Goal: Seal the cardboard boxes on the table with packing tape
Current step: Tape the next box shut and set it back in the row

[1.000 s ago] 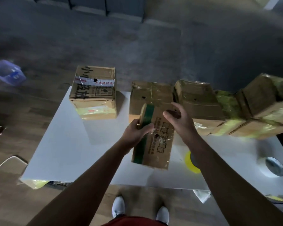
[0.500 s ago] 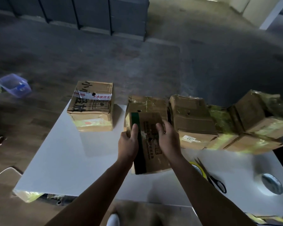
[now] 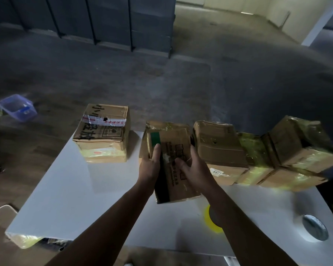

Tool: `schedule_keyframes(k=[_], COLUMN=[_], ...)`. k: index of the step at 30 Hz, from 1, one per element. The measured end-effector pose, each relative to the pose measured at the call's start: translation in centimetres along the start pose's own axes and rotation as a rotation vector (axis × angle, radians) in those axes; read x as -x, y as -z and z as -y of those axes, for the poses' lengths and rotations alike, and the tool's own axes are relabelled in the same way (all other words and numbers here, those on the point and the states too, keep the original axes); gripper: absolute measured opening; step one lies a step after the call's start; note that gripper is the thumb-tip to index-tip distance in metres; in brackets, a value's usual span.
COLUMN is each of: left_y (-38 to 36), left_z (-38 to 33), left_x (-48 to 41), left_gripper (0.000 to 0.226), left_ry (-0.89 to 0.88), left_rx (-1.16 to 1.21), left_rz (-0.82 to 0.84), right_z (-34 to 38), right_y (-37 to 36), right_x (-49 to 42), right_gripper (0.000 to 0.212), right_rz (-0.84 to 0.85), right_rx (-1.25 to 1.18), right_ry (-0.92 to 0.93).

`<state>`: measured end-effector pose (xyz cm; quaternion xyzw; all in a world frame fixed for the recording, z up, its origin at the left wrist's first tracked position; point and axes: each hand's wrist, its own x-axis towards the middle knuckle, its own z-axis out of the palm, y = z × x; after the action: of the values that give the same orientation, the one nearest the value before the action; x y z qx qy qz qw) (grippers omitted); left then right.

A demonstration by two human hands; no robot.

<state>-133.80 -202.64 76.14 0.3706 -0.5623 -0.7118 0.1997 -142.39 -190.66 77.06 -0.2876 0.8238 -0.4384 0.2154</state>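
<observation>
At the middle of the white worktop [image 3: 75, 189], the green-striped box [image 3: 178, 181] lies lengthwise between the person's hands, its far end close against the row of taped boxes [image 3: 219, 148], probably so its top face is square for taping. The left hand [image 3: 150, 167] and right hand [image 3: 193, 167] clamp its long sides with thumbs on top. Both forearms reach forward, the right one hiding part of the yellow tape roll [image 3: 208, 220].

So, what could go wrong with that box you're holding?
The green-striped brown cardboard box, gripped by the left hand and right hand, could bump the crowded row of taped cardboard boxes beside it. The round yellow tape roll lies under the right forearm, so the arm might knock it off the white table.
</observation>
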Motion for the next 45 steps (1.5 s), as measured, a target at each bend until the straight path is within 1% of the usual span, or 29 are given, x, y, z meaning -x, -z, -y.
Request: schedule_keyframes(k=[2,5,6,7,9,10,12,13,14,15,17,18,19,20,21,22,23,25,26,28,30,31,32,34,37,39,42,44,45], left_y=[-0.5,-1.2,-1.4,-1.5,-1.6,-1.5,-1.3,-1.3,-1.3,-1.5,-2.1,-2.5,-2.9,-3.4,-4.0,-4.7,-5.2,-5.3,-5.2,-5.2,-5.3,-5.2,-5.2,-5.0,-4.8,-5.1,-5.5,-5.5,-5.3], left_z=[-0.5,-0.6,-0.5,-0.5,-0.2,-0.1,0.0,0.1,0.2,0.2,0.4,0.6,0.7,0.7,0.6,0.6,0.8,0.5,0.4,0.4,0.4,0.3,0.1,0.0,-0.2,-0.6,-0.8,-1.2,-1.3], left_x=[0.1,-0.1,-0.1,-0.1,-0.2,-0.2,-0.3,-0.3,-0.3,-0.3,-0.5,-0.7,-0.6,-0.3,0.1,0.4,0.8,1.5,1.7,2.2,2.6,2.6,2.6,2.5,2.6,2.6,2.5,2.2,2.0], left_gripper=[0.035,0.024,0.021,0.020,0.026,0.029,0.033,0.034,0.036,0.040,0.045,0.045,0.044,0.042,0.040,0.037,0.036,0.038,0.042,0.059,0.085,0.091,0.090,0.076,0.062,0.052,0.039,0.037,0.042], left_ry=[-0.054,-0.127,-0.131,-0.123,-0.087,-0.074,-0.060,-0.051,-0.037,-0.014,0.010,-0.029,-0.091,-0.156,-0.224,-0.290,-0.325,-0.238,-0.191,-0.103,-0.051,-0.032,-0.023,-0.042,-0.156,-0.216,-0.209,-0.099,-0.039], left_rx=[-0.026,-0.054,-0.037,-0.014,0.047,0.078,0.119,0.119,0.104,0.061,-0.142,-0.291,-0.446,-0.603,-0.738,-0.815,-0.785,-0.501,-0.396,-0.276,-0.257,-0.284,-0.343,-0.478,-0.597,-0.632,-0.564,-0.391,-0.274], left_rz=[0.012,0.010,0.004,0.002,0.042,0.085,0.166,0.185,0.180,0.142,-0.038,-0.136,-0.192,-0.204,-0.180,-0.113,-0.040,0.060,0.101,0.188,0.221,0.221,0.213,0.182,0.094,0.035,-0.031,-0.056,-0.049], right_z=[-0.2,-0.8,-0.9,-0.8,-0.5,-0.5,-0.4,-0.5,-0.7,-0.9,-1.3,-1.2,-1.1,-0.9,-0.6,-0.4,-0.1,0.3,0.4,0.4,0.5,0.5,0.5,0.2,-0.3,-0.3,-0.1,0.1,0.4], right_y=[0.5,1.2,1.4,1.6,2.0,2.2,2.9,3.3,3.7,3.8,3.6,3.2,2.7,2.1,1.6,1.3,1.1,1.2,1.3,1.3,1.0,0.8,0.6,0.4,0.2,-0.1,-0.3,-0.1,0.0], right_x=[0.0,-0.1,-0.1,-0.1,-0.3,-0.5,-0.8,-0.9,-0.9,-1.0,-1.0,-1.0,-0.9,-1.0,-1.0,-1.0,-1.1,-1.1,-1.1,-1.0,-0.9,-0.9,-0.9,-1.0,-0.8,-0.4,0.1,0.3,0.3], right_gripper=[0.056,0.025,0.026,0.034,0.041,0.043,0.047,0.048,0.049,0.050,0.057,0.063,0.069,0.074,0.077,0.077,0.075,0.067,0.065,0.060,0.047,0.040,0.033,0.026,0.025,0.025,0.024,0.023,0.021], right_rz=[-0.033,-0.117,-0.142,-0.165,-0.156,-0.111,0.051,0.118,0.168,0.191,0.134,0.074,0.017,-0.029,-0.064,-0.096,-0.128,-0.163,-0.166,-0.173,-0.215,-0.245,-0.274,-0.323,-0.394,-0.463,-0.557,-0.523,-0.471], right_rx=[-0.017,-0.118,-0.155,-0.171,-0.205,-0.289,-0.568,-0.682,-0.740,-0.762,-0.695,-0.623,-0.547,-0.481,-0.430,-0.390,-0.357,-0.327,-0.333,-0.353,-0.299,-0.267,-0.239,-0.190,-0.139,-0.098,-0.062,-0.063,-0.071], right_ry=[0.029,0.003,-0.019,-0.041,-0.081,-0.111,-0.183,-0.184,-0.172,-0.166,-0.169,-0.176,-0.188,-0.206,-0.229,-0.249,-0.260,-0.261,-0.267,-0.277,-0.243,-0.227,-0.212,-0.186,-0.134,-0.067,0.058,0.125,0.134])
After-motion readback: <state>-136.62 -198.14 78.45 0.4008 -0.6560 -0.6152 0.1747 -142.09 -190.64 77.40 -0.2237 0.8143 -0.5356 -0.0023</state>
